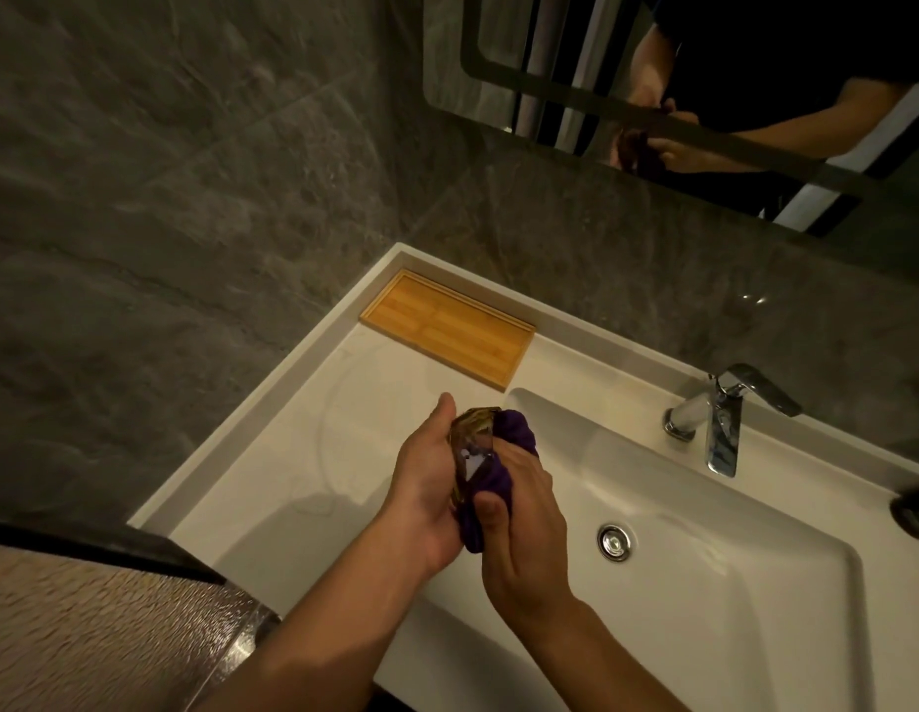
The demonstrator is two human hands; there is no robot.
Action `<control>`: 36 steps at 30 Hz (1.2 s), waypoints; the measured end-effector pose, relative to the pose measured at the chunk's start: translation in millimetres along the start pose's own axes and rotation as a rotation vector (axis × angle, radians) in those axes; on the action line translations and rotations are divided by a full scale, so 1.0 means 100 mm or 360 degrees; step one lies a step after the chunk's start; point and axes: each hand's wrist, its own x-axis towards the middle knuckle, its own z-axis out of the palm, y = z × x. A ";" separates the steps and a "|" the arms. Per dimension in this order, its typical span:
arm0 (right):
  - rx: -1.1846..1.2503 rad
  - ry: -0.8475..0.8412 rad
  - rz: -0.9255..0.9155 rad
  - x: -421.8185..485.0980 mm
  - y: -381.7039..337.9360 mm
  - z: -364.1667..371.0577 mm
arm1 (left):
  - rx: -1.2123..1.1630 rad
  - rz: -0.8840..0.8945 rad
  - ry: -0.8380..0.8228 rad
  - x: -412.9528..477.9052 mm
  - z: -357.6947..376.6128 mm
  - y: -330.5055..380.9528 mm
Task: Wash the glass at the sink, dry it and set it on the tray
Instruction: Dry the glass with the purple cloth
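My left hand (pixel 424 485) grips a clear faceted glass (pixel 473 449), held on its side above the counter at the basin's left edge. My right hand (pixel 524 526) presses a purple cloth (pixel 501 472) against the glass and partly into it; much of the glass is hidden by cloth and fingers. A wooden tray (pixel 447 328) lies bare on the white counter at the back left, apart from both hands. The white sink basin (pixel 704 531) spreads to the right of my hands.
A chrome faucet (pixel 724 418) stands behind the basin, with no water visible. The drain (pixel 614 542) sits mid-basin. A mirror (pixel 550 69) on the grey stone wall reflects my arms. A dark object (pixel 915 511) is at the right edge, and a dark frame and textured panel (pixel 87 608) at the lower left.
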 end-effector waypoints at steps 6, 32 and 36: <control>0.0537 0.0257 0.0575 0.04 -0.22 0.00 | 0.0777 0.0965 0.0087 0.00 0.12 -0.20; 0.0712 0.0070 0.0885 0.20 -0.19 -0.07 | 0.1209 0.1288 0.0119 0.16 -0.04 -0.26; 0.0223 0.0017 0.0381 0.08 -0.06 -0.03 | -0.0094 0.0033 0.0028 0.04 0.04 0.04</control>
